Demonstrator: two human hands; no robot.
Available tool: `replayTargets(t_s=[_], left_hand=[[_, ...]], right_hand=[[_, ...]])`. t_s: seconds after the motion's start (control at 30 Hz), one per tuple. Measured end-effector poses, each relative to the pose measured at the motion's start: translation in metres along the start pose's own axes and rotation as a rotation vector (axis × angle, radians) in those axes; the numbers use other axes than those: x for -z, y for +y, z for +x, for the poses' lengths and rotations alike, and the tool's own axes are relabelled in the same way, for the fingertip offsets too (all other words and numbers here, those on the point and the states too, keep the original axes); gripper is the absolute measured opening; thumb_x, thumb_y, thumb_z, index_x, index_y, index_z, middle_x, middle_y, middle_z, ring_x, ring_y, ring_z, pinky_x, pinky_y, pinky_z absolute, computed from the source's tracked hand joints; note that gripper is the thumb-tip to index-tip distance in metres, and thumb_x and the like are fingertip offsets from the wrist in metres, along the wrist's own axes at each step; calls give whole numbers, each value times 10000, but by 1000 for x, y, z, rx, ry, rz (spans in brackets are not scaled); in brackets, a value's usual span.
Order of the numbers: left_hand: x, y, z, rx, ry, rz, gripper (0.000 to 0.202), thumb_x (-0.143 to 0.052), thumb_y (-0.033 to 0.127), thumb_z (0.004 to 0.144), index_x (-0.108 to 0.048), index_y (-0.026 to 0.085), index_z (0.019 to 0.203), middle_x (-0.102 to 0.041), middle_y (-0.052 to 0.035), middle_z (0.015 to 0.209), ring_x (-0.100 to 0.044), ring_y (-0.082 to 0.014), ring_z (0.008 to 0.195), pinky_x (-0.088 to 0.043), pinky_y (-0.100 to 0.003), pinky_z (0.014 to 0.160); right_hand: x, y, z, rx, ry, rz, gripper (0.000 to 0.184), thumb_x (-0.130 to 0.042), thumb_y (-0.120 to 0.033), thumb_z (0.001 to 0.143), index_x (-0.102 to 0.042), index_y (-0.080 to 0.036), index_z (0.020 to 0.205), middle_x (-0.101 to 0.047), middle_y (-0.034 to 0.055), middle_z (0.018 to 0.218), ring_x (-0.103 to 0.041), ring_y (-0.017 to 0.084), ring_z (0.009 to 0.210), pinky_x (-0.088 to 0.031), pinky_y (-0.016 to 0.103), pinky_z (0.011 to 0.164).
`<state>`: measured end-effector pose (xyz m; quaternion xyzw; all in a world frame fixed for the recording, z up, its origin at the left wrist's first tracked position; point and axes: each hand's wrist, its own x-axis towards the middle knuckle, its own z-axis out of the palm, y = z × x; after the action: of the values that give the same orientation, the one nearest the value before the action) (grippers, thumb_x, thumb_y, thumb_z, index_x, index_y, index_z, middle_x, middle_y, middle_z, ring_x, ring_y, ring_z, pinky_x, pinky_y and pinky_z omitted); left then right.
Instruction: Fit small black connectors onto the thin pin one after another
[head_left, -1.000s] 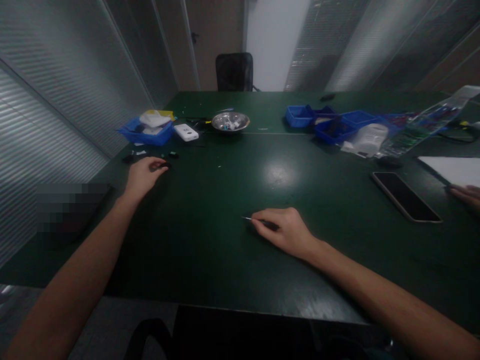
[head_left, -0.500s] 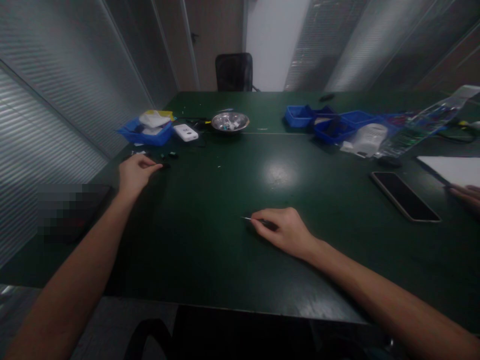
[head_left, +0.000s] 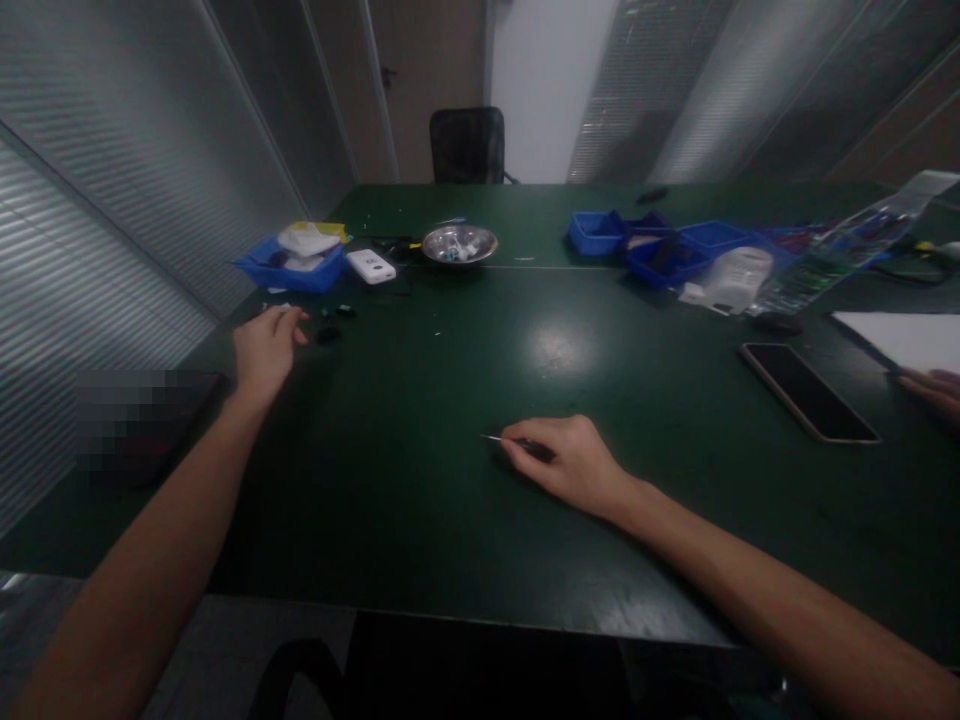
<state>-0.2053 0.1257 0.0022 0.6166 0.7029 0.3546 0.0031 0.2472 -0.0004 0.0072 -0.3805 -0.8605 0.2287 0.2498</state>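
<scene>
On the left side of the green table, my left hand has its thumb and forefinger a little apart, and I see nothing between them. Just right of its fingertips lies a small black piece. Smaller dark bits lie behind that piece, and white scraps show behind the hand. My right hand rests near the middle of the table, pinching a slim dark tool whose bright thin tip points left. The palm hides most of the tool, so its exact kind is unclear.
Further back stand a blue bin, a white device and a metal bowl of small parts. To the right are blue trays, a clear plastic package, a phone and another person's hand by white paper.
My left hand has drawn back slightly to the left and its fingers have parted, leaving the small black piece on the table. My right hand stays in place with the slim tool.
</scene>
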Motion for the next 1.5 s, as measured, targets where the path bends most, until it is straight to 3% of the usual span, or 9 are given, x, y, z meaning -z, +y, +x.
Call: replayTargets(t_s=[0.2, 0.33, 0.43, 0.7, 0.9, 1.07, 1.17, 1.3, 1.5], left_hand=[[-1, 2, 0, 48, 17, 67, 406, -361, 371, 1063, -644, 133, 897, -615, 2, 701, -560, -122, 675, -388, -232, 678], [-3, -1, -1, 91, 45, 38, 413, -306, 320, 1073, -612, 142, 858, -609, -2, 702, -546, -123, 659, -371, -240, 650], [-4, -3, 0, 121, 39, 16, 381, -304, 274, 1066, -623, 136, 911, -616, -10, 744, -545, -128, 681, -372, -239, 652], [-3, -2, 3, 38, 10, 6, 337, -509, 334, 1006, -745, 161, 1173, -686, -9, 881, -594, -157, 809, -447, -241, 783], [-10, -9, 5, 113, 41, -220, 362, -660, 260, 916, -713, 113, 1243, -729, -80, 1022, -681, -171, 839, -545, -288, 815], [-15, -14, 8, 112, 14, -382, 372, -646, 228, 925, -675, 48, 1249, -720, -130, 1056, -700, -185, 918, -578, -299, 835], [-15, -12, 6, 91, -2, -330, 368, -630, 209, 931, -671, 59, 1264, -721, -120, 1067, -701, -176, 900, -569, -300, 845], [-9, -6, 0, -52, -7, -117, 323, -589, 248, 959, -708, 118, 1230, -720, -82, 1058, -670, -177, 927, -516, -309, 909], [-6, -2, -3, -186, 60, 97, 302, -568, 324, 968, -748, 165, 1151, -640, -89, 1127, -594, -226, 1047, -457, -343, 978]], right_hand=[[0, 0, 0, -11, -5, -26, 284, -516, -367, 1003, -747, -209, 1052, -757, 5, 893, -667, 116, 703, -469, 245, 646], [-1, 1, 0, -5, -8, -28, 295, -503, -372, 1007, -747, -209, 1043, -756, 10, 882, -663, 117, 694, -462, 242, 635], [-1, 1, 0, -5, -2, -29, 294, -505, -370, 1005, -749, -210, 1044, -758, 14, 883, -662, 117, 685, -463, 242, 637], [0, 0, 0, -14, -14, -28, 296, -506, -373, 1006, -751, -215, 1058, -761, 15, 896, -664, 120, 689, -476, 249, 656], [-1, 2, -1, -7, -5, -34, 289, -511, -378, 1005, -749, -220, 1051, -761, 9, 890, -662, 117, 682, -474, 244, 654], [0, 1, -1, -9, -22, -31, 280, -511, -371, 1005, -744, -222, 1047, -756, -2, 885, -666, 115, 698, -465, 241, 644], [-1, 1, 0, -17, -15, -40, 281, -514, -379, 1001, -746, -227, 1045, -757, -3, 885, -663, 114, 686, -460, 243, 636], [-2, 1, 0, -22, -8, -41, 296, -509, -390, 999, -753, -226, 1034, -756, 1, 868, -656, 113, 668, -460, 243, 627], [1, 0, 0, -18, -25, -35, 299, -505, -384, 1003, -751, -222, 1050, -754, 4, 866, -653, 113, 665, -462, 244, 625]])
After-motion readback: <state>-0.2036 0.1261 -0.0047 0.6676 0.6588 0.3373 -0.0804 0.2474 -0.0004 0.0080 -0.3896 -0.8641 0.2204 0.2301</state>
